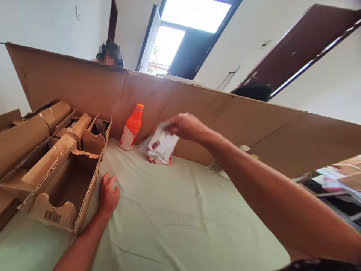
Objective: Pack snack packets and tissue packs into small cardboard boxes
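My right hand [184,127] is closed on the top edge of a white plastic packet [165,145]. The packet hangs down, smeared by motion, with a small dark mark on its face. Behind and below it, a red and white package [160,160] on the cloth is mostly hidden. Left of the packet stands an orange bottle [132,127] with an orange cap and a pale label. On the cloth, my left hand [109,194] lies with its fingers loosely bent and apart, holding nothing. It is close beside an open cardboard box [70,184] with a barcode.
More cardboard boxes [25,141] crowd the left side, some with things inside. A tall cardboard panel [214,116] runs along the back of the green cloth [175,210]. Beyond it, a person [109,54] shows at the left. Several objects behind my right forearm are partly hidden.
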A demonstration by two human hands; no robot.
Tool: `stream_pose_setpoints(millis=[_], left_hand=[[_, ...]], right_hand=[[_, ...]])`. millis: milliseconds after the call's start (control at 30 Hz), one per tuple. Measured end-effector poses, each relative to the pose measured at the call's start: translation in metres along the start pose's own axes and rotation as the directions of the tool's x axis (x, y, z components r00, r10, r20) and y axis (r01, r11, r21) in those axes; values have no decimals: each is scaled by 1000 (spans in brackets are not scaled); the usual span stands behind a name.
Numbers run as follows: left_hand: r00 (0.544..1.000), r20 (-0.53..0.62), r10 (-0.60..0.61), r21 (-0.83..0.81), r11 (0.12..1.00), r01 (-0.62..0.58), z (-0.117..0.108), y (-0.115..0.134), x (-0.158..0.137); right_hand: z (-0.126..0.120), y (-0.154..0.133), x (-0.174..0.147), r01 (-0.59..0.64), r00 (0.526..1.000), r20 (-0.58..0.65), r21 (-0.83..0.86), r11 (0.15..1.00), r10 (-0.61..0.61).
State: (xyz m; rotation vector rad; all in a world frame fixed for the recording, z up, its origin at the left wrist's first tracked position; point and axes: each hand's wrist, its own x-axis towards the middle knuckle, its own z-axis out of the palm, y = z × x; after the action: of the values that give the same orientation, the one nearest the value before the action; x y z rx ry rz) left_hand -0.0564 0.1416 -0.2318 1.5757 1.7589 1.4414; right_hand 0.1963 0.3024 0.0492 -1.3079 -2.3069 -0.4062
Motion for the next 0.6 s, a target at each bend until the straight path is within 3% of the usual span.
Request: stream_pose_setpoints(millis=[133, 233, 333, 433, 500, 600], left_hand=[[1000, -11, -8, 32, 999, 8, -1, 1, -3], [1000, -3, -19, 44, 999, 19, 0, 1, -5], [999, 6, -36, 55, 998, 35, 0, 1, -6], [999, 6, -53, 65, 996, 53, 2, 2, -7], [998, 5, -60, 71, 996, 60, 2, 2, -8], [998, 11, -65, 76, 995, 64, 3, 2, -10]], right_hand=[[47, 15, -33, -35, 987, 157, -72, 997, 46], [48, -1, -25, -65, 977, 197, -85, 994, 80], [35, -46, 8, 7, 979, 204, -23, 1000, -2], [34, -110, 54, 204, 951, 225, 59, 977, -212], [45, -152, 85, 335, 882, 340, 37, 942, -327], [72, -197, 121, 434, 768, 531, -20, 901, -358]])
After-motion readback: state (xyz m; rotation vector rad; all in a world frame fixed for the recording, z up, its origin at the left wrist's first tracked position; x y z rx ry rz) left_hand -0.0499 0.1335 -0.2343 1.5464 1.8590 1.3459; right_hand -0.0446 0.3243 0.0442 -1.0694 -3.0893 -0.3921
